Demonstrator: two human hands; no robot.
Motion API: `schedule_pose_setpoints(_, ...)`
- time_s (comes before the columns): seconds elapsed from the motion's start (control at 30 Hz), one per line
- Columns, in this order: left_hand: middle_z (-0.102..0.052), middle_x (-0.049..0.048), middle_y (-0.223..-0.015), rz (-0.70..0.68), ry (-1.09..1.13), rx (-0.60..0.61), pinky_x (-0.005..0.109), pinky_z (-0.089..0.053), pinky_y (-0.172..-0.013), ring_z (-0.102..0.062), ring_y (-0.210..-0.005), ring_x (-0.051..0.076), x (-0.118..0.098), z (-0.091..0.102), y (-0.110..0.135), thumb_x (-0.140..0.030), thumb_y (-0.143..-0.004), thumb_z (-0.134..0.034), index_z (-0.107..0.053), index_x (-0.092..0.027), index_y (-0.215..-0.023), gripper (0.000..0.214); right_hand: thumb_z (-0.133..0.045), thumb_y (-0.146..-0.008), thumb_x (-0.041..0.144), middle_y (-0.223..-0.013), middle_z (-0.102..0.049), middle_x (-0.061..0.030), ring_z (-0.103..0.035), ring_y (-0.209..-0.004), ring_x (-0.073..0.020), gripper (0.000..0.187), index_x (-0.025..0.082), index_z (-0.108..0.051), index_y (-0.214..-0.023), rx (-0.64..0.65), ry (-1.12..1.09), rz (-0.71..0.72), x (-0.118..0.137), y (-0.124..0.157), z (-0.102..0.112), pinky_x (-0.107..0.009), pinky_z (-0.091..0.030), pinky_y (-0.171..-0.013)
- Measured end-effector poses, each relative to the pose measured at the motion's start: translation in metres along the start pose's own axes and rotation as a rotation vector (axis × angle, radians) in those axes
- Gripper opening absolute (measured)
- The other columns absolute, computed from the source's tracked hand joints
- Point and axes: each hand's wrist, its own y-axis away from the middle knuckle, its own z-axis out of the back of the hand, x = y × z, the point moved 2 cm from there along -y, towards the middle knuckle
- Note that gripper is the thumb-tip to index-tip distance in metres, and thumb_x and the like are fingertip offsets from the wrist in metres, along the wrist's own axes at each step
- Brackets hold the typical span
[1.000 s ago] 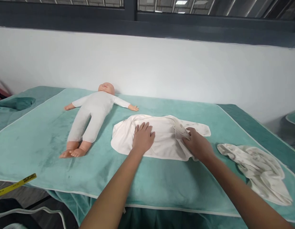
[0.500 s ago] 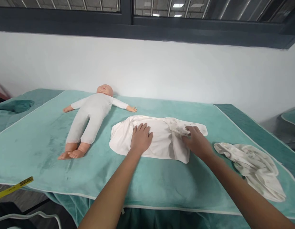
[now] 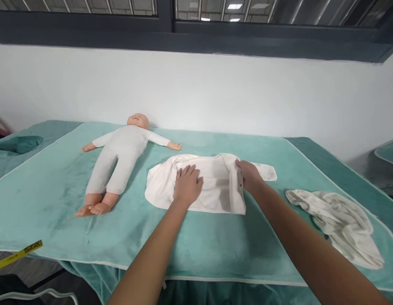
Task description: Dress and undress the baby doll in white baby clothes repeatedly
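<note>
A white baby garment lies spread on the teal towel in the middle of the table. My left hand rests flat on its left half with the fingers stretched out. My right hand is at the garment's right front flap, fingers curled on the edge with the snap buttons. A baby doll in a pale grey suit lies on its back to the left, head toward the wall, apart from both hands.
A second crumpled printed white cloth lies at the right on the towel. A yellow tape measure sticks out at the lower left below the table edge. A white wall stands right behind the table.
My right hand has moved up and left along the garment's right flap, laying it flatter over the body. My left hand has stayed pressed on the garment.
</note>
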Motion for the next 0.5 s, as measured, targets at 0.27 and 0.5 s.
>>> schedule_pose_setpoints(0.27,-0.053,0.0033,-0.145,0.012,0.009,0.002,0.05,-0.025,-0.119,-0.038,-0.141,0.023,-0.001,0.001,-0.001,-0.033,-0.096,-0.044,-0.06,-0.024,-0.119,0.03,-0.061,-0.076,0.036,-0.081,-0.069,-0.0058,-0.063,-0.071,-0.018,0.024,0.018,-0.061,-0.092,0.004,-0.104,-0.044,-0.02,0.001,0.009,-0.024,-0.047,-0.055)
schedule_pose_setpoints(0.5,-0.054,0.0038,-0.145,0.003,0.011,0.0,0.05,-0.025,-0.119,-0.038,-0.142,0.023,0.0,0.0,-0.001,-0.032,-0.095,-0.044,-0.06,-0.024,-0.119,0.03,-0.049,-0.085,0.036,-0.099,-0.071,-0.0098,-0.066,-0.082,-0.0208,0.034,0.017,-0.061,-0.111,0.029,0.03,0.056,-0.022,-0.005,0.022,-0.033,-0.053,-0.072)
